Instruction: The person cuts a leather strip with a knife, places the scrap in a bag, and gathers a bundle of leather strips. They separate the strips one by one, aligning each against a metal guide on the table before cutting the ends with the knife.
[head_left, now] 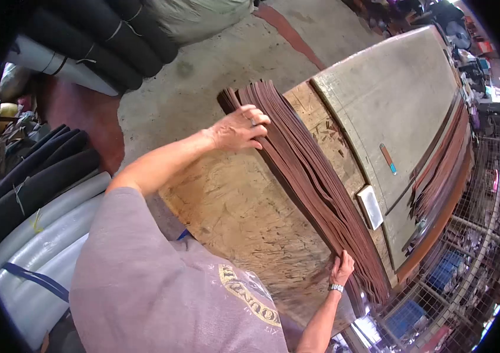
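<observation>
A thick bundle of long, dark brown leather-like strips lies across a worn wooden table. Near its far left end, my left hand, with a ring on one finger, grips the edge of the bundle. Toward the other end, my right hand has its fingers bent over the near edge of the strips, with a banded watch or bracelet on the wrist. The strips fan apart slightly in the middle and at the lower right end. My right palm is hidden.
Beyond the bundle lies a grey board carrying a utility knife, a white rectangular block and more reddish-brown strips. Wire mesh stands at the right. Black rolls and pale rolls flank the left side.
</observation>
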`<state>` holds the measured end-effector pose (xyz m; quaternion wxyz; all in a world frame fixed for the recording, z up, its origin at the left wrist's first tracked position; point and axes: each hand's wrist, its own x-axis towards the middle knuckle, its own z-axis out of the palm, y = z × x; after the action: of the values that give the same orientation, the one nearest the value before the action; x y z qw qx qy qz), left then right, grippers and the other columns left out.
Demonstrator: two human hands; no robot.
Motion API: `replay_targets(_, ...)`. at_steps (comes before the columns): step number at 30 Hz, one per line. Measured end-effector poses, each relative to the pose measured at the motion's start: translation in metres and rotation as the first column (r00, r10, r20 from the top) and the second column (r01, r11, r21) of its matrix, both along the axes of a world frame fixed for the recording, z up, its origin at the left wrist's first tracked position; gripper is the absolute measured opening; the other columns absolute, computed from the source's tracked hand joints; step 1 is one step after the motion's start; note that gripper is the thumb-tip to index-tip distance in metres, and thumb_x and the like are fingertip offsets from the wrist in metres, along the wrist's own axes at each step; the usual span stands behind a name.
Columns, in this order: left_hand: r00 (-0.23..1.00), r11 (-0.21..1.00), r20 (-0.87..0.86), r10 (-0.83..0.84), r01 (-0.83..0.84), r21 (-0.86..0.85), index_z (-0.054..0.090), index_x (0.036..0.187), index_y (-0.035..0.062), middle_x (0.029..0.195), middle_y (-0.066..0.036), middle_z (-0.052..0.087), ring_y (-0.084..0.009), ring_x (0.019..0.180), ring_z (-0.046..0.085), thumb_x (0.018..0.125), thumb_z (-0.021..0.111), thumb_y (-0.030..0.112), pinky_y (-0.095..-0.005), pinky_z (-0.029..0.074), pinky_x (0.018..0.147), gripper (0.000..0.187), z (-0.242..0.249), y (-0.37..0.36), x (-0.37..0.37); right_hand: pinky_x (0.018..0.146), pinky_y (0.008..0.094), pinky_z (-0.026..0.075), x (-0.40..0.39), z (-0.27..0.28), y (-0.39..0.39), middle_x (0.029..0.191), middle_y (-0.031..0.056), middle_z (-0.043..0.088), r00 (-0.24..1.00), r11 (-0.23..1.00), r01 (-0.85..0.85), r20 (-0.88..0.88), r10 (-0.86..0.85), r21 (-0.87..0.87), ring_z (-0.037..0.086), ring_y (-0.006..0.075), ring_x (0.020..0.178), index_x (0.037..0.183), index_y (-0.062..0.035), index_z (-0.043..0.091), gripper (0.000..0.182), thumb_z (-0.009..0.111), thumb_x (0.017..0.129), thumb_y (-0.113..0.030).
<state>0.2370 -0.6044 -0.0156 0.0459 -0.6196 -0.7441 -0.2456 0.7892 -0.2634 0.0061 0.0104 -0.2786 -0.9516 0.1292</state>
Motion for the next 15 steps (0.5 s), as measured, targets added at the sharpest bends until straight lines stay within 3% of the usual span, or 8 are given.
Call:
replay_targets(2, 0.998, 1.0, 0.053, -0.02, 0.02, -0.001, 0.056, 0.119, 0.0161, 0.14, -0.007, 0.05, -0.0288, 0.135, 0.044, 0.084, 0.078, 0.04, -0.0457, 0.032, 0.117, 0.048, 0.009, -0.005, -0.013, 0.102, 0.0467, 0.043, -0.011, 0.002, -0.004, 0.119, 0.0154, 0.067, 1.0, 0.993, -0.022, 0.003, 0.022, 0.118, 0.061, 0.0355, 0.113, 0.132, -0.0048, 0.062, 0.04, 0.066, 0.092, -0.009)
replay_targets(4, 0.99, 0.998, 0.134, 0.044, -0.037, -0.052, 0.054, 0.137, 0.014, 0.159, -0.008, 0.04, -0.0304, 0.15, 0.032, 0.083, 0.077, 0.035, -0.049, 0.027, 0.123, 0.062, 0.006, -0.007, -0.023, 0.102, 0.0455, 0.042, -0.011, 0.006, -0.002, 0.122, 0.0139, 0.067, 0.997, 0.997, 0.052, 0.056, -0.055, 0.054, 0.06, 0.0338, 0.115, 0.131, -0.0071, 0.063, 0.037, 0.066, 0.094, -0.011)
replay_targets(5, 0.992, 0.988, 0.125, 0.026, -0.007, -0.152, 0.045, 0.153, 0.0189, 0.166, -0.007, 0.03, -0.0296, 0.155, 0.024, 0.084, 0.077, 0.034, -0.0485, 0.023, 0.126, 0.077, 0.0, -0.011, -0.029, 0.101, 0.0449, 0.042, -0.009, 0.004, -0.002, 0.121, 0.0132, 0.067, 0.996, 0.995, 0.076, 0.034, -0.079, 0.064, 0.061, 0.0328, 0.114, 0.129, -0.0081, 0.064, 0.035, 0.066, 0.094, -0.012)
replay_targets(6, 0.998, 0.981, 0.057, -0.004, 0.015, -0.192, 0.041, 0.157, 0.024, 0.168, -0.004, 0.029, -0.0282, 0.156, 0.023, 0.086, 0.076, 0.031, -0.0478, 0.022, 0.127, 0.079, 0.002, -0.012, -0.028, 0.101, 0.0443, 0.043, -0.007, 0.003, -0.003, 0.12, 0.0125, 0.067, 0.994, 0.994, 0.1, 0.035, -0.102, 0.052, 0.061, 0.0319, 0.113, 0.128, -0.008, 0.064, 0.035, 0.067, 0.094, -0.011)
replay_targets(9, 0.999, 0.961, 0.02, -0.045, 0.049, -0.271, 0.04, 0.158, 0.0262, 0.169, -0.003, 0.026, -0.0273, 0.157, 0.019, 0.088, 0.074, 0.025, -0.048, 0.019, 0.128, 0.078, 0.008, -0.01, -0.027, 0.098, 0.0446, 0.046, -0.015, 0.005, -0.003, 0.119, 0.0156, 0.066, 0.996, 0.994, 0.089, -0.016, -0.088, 0.06, 0.062, 0.0341, 0.111, 0.129, -0.0061, 0.063, 0.033, 0.065, 0.096, -0.011)
replay_targets(12, 0.999, 0.947, -0.045, -0.012, -0.003, -0.322, 0.04, 0.158, 0.0227, 0.17, -0.007, 0.023, -0.0296, 0.158, 0.017, 0.09, 0.071, 0.019, -0.0514, 0.018, 0.127, 0.076, 0.015, -0.006, -0.021, 0.093, 0.0415, 0.046, -0.013, -0.004, 0.0, 0.111, 0.0104, 0.067, 0.993, 0.985, 0.114, -0.048, -0.108, 0.126, 0.062, 0.0296, 0.103, 0.125, -0.0078, 0.064, 0.033, 0.067, 0.093, -0.012)
replay_targets(13, 0.997, 0.949, -0.072, 0.027, -0.048, -0.311, 0.04, 0.158, 0.0215, 0.17, -0.008, 0.023, -0.0303, 0.158, 0.017, 0.09, 0.071, 0.019, -0.0525, 0.017, 0.126, 0.075, 0.017, -0.006, -0.012, 0.102, 0.0421, 0.042, -0.009, -0.008, 0.0, 0.12, 0.0093, 0.067, 0.987, 0.982, 0.158, -0.033, -0.156, 0.102, 0.061, 0.0291, 0.114, 0.128, -0.0126, 0.065, 0.033, 0.066, 0.095, -0.016)
replay_targets(15, 0.997, 0.962, -0.042, 0.06, -0.069, -0.263, 0.04, 0.158, 0.0191, 0.17, -0.009, 0.022, -0.0318, 0.158, 0.016, 0.09, 0.07, 0.018, -0.0545, 0.016, 0.125, 0.074, 0.026, 0.011, 0.028, 0.102, 0.0427, 0.042, -0.014, -0.005, -0.005, 0.118, 0.0095, 0.066, 0.986, 0.98, 0.153, -0.088, -0.142, 0.126, 0.061, 0.0304, 0.114, 0.128, -0.0138, 0.064, 0.036, 0.067, 0.092, -0.015)
